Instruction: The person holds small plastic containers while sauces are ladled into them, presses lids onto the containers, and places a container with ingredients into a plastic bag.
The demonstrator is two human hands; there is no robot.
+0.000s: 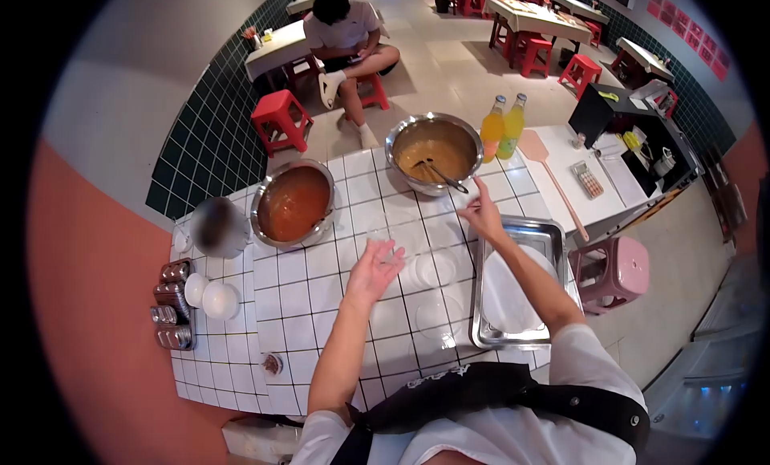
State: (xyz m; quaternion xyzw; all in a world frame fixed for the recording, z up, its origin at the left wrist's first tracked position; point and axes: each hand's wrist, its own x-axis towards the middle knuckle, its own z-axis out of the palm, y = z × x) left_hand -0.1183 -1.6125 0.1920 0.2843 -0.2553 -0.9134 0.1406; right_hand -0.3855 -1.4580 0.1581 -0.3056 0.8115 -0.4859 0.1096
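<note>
My left hand is over the middle of the white tiled counter, palm up, with its fingers apart and nothing visible in it. My right hand is just below the right rim of a steel bowl of brownish sauce. Its fingers are partly spread, and I see nothing held. A black-handled utensil leans in that bowl. To the left stands a steel bowl of red-orange sauce. Faint clear round shapes lie on the tiles between my hands; their nature is unclear.
A metal tray with a white item lies under my right forearm. Two bottles stand beyond it. White bowls, a pot and metal tins are at left. A seated person is beyond the counter.
</note>
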